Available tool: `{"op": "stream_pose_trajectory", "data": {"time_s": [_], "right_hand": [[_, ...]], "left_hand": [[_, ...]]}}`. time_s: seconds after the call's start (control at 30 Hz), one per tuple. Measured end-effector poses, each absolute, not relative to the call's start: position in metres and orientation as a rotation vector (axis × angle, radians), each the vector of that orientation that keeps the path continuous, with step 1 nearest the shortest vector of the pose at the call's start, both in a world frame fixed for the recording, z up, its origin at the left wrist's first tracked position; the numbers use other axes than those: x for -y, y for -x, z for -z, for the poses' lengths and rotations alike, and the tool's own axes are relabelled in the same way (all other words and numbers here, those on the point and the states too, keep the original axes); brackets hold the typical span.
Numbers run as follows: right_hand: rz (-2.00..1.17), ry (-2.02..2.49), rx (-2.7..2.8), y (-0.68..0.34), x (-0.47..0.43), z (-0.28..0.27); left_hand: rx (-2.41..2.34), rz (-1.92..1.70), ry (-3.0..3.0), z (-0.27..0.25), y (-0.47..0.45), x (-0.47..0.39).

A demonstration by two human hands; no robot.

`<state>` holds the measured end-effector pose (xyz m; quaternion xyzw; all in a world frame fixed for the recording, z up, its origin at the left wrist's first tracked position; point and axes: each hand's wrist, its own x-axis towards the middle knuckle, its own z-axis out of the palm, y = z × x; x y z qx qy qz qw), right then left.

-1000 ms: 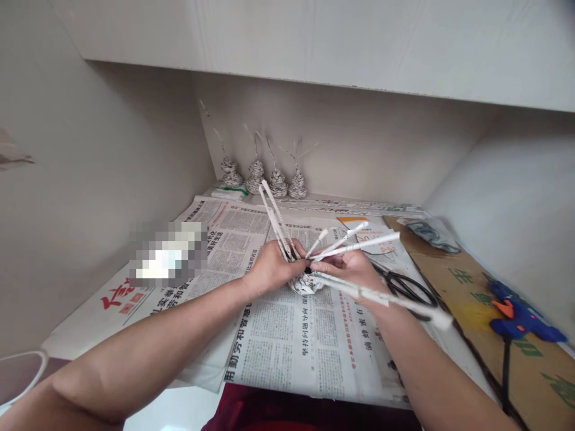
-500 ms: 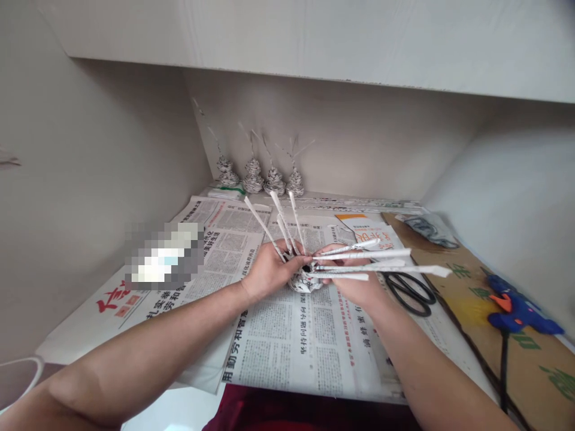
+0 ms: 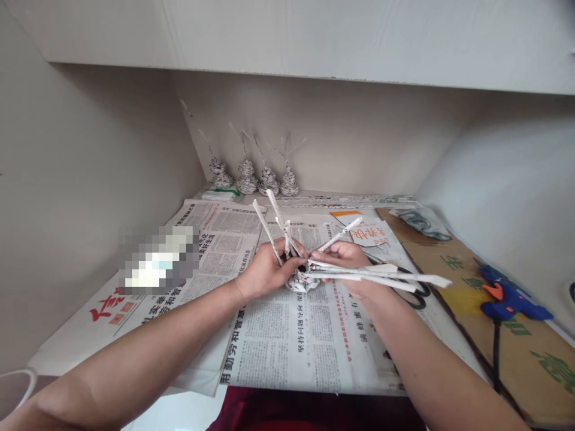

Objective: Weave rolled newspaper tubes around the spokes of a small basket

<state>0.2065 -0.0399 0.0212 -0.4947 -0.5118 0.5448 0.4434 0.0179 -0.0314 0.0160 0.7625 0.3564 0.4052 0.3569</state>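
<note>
Between my hands is a small round woven piece of rolled newspaper [image 3: 303,284], dark at its open centre. Rolled paper strips [image 3: 377,276] fan out from it, some upward near my left fingers, others flat to the right. My left hand [image 3: 272,270] is closed on the left side of the piece, its thumb across the top by the opening. From the right, my right hand [image 3: 348,258] pinches at the rim among the strips; its fingertips are partly hidden by them. Both hands are above the newspaper sheets [image 3: 309,353].
Several woven paper gourds [image 3: 246,178] stand against the back wall. Right of my hand lie black-handled scissors [image 3: 418,293], partly under the strips. A blue glue gun [image 3: 512,299] and a plastic bag [image 3: 422,224] rest on brown cardboard [image 3: 453,248]. A shelf edge [image 3: 287,75] overhangs the table.
Some strips have shifted: one on the right now points up and away, and the left ones lean differently. My right fingers have moved slightly at the rim. The whole view has shifted a little.
</note>
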Motion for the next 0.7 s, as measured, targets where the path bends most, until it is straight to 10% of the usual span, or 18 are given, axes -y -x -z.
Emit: {"op": "stream_pose_trajectory", "data": {"time_s": [0.7], "right_hand": [[-1.659, 1.104, 1.253, -0.215, 0.048, -0.039]], "left_hand": [[-0.881, -1.063, -1.841, -0.011, -0.019, 0.031]]}}
